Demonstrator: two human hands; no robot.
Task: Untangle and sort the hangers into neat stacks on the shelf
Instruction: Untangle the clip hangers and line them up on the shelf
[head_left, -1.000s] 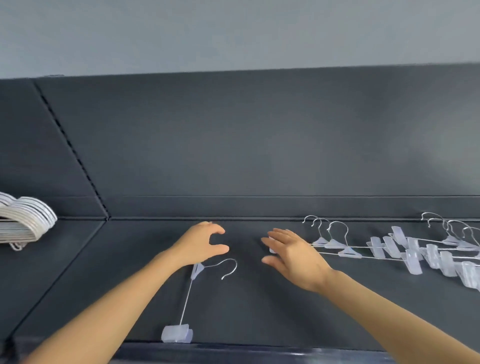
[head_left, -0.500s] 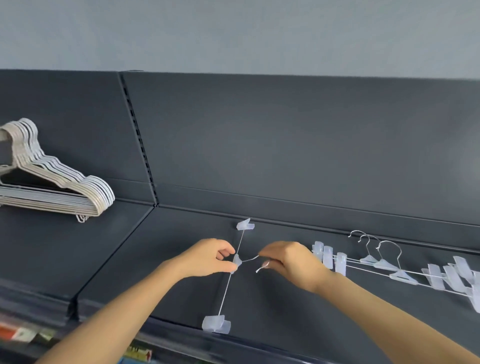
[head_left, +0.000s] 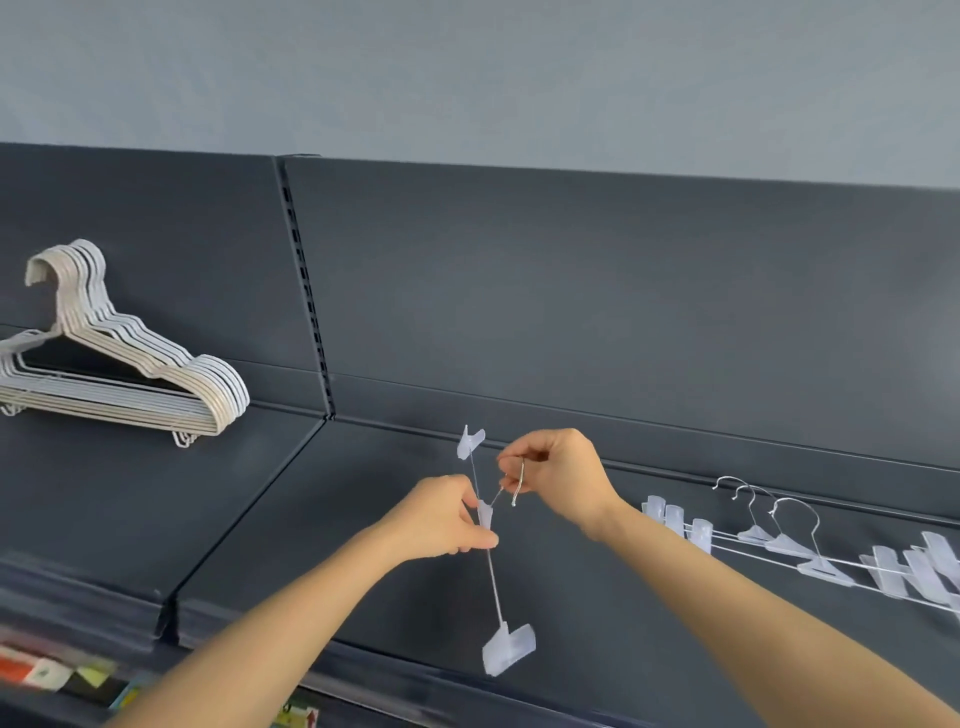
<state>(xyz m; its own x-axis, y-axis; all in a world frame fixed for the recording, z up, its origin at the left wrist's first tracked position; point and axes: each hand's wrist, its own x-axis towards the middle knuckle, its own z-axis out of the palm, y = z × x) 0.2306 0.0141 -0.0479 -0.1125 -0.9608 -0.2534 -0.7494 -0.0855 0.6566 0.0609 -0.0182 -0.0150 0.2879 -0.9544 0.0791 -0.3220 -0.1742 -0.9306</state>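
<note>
The left hand (head_left: 441, 522) pinches the clip hanger (head_left: 508, 648) at its clear centre piece, with thumb and forefinger closed on it. The right hand (head_left: 563, 470), at 1 o'clock from the left, pinches the hanger's hook (head_left: 519, 486). The rod runs from 12 to 6 o'clock, held over the shelf (head_left: 249, 519). A white hanger stack (head_left: 156, 384) lies at 10 o'clock and a row of clip hangers (head_left: 810, 564) at 3 o'clock.

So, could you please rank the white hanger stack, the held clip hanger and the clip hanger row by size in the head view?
1. white hanger stack and clip hanger row: alike, the row runs off frame.
2. held clip hanger.
</note>
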